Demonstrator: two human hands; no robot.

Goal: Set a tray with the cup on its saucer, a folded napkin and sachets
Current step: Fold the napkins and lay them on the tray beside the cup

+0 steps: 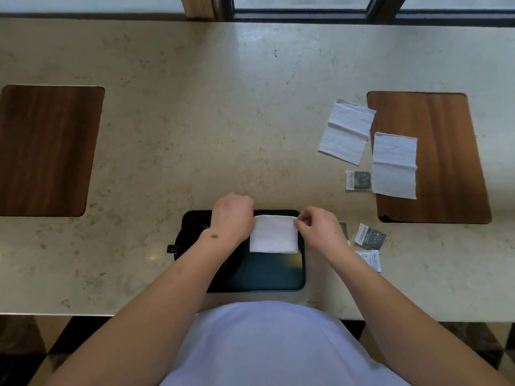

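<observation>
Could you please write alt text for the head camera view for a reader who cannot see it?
Both hands, left and right, pinch the far corners of a folded white napkin lying on a dark tray on a pale stone counter. To the right lie two more napkins and several sachets.

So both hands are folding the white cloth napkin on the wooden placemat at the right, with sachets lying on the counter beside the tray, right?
Not quite. In the head view the white cloth napkin, held by both hands, lies on the black rectangular tray, not the placemat. The sachets do lie on the counter beside it.
</observation>
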